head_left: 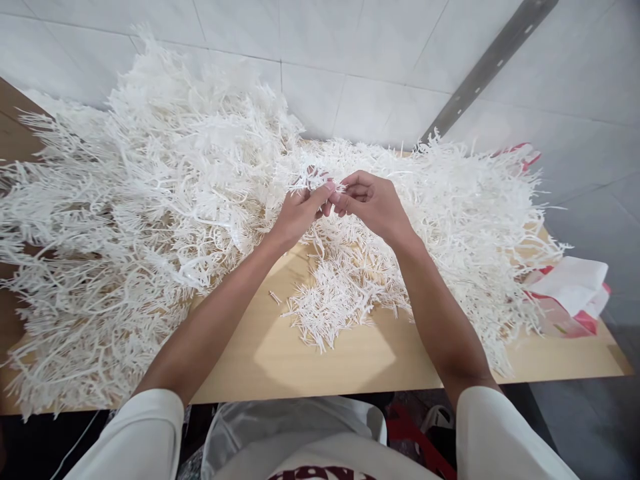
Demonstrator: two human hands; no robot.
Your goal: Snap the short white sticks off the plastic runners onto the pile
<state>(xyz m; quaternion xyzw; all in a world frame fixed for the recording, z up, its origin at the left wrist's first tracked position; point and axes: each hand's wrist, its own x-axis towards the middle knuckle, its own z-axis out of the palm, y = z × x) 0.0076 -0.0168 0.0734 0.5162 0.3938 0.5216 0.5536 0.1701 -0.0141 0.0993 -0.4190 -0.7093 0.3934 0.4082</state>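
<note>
Over the middle of the table, my left hand (303, 208) pinches a white plastic sprig (315, 177) whose thin branched tips stick out above the fingers. Close against it, my right hand (373, 200) has its thumb and forefinger brought together at the sprig's right end; the exact grip there is too small to make out. Beneath both hands lies a loose heap of short white sprig pieces (327, 303). A large tangled pile of long white branching sprigs (165, 180) rises on the left, and another pile of white sprigs (470, 220) spreads on the right.
The light wood table (330, 373) ends close to my body. A white and red plastic bag (570, 293) lies at its right end. Behind stands a grey tiled wall (360, 80) with a slanting metal strip (490, 67). One small piece (275, 297) lies apart near my left forearm.
</note>
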